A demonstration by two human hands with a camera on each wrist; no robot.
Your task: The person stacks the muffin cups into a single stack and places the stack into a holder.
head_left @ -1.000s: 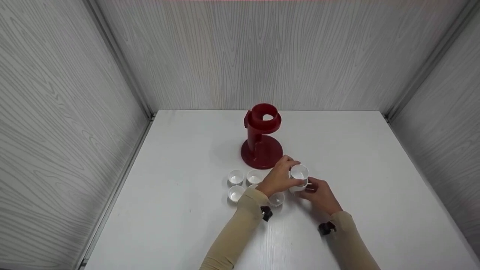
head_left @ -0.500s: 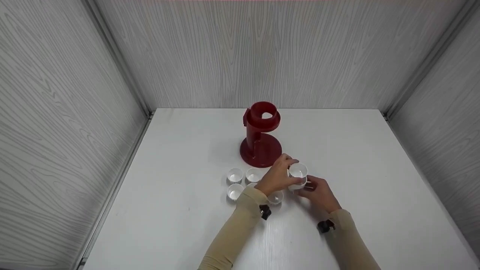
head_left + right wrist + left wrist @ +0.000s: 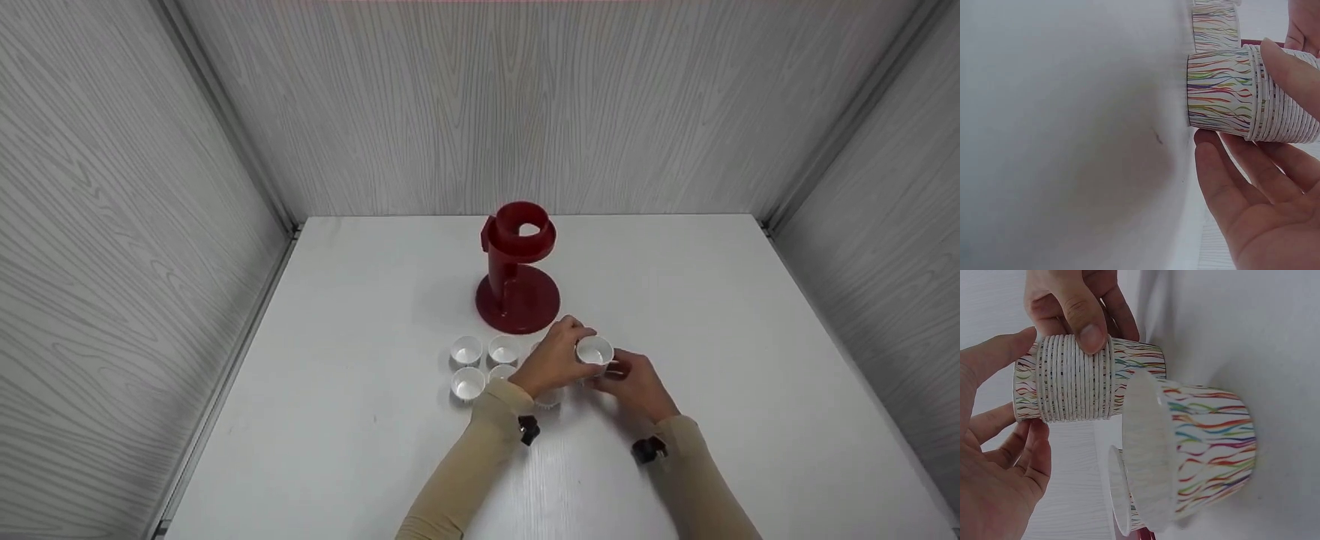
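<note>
A stack of white paper cups [image 3: 595, 351] with coloured wavy stripes stands on the white table [image 3: 360, 300], right of centre. My left hand [image 3: 553, 360] grips it from the left and my right hand [image 3: 634, 381] from the right. In the left wrist view the stack [image 3: 1072, 379] lies between my left thumb and fingers, with the right thumb [image 3: 1088, 323] pressed on its ribbed rims. In the right wrist view the stack [image 3: 1241, 95] sits between my right thumb [image 3: 1292, 67] and fingers [image 3: 1230, 169].
A red stand [image 3: 517, 270] with a ring top rises behind the hands. Several single cups [image 3: 466, 350] sit in rows left of my left hand; one cup [image 3: 1196, 450] stands close beside the stack. Grey panel walls [image 3: 112, 225] enclose the table on three sides.
Both hands keep their hold on the stack. The stack and hands have shifted only slightly, and my right hand has closed in a little nearer to it.
</note>
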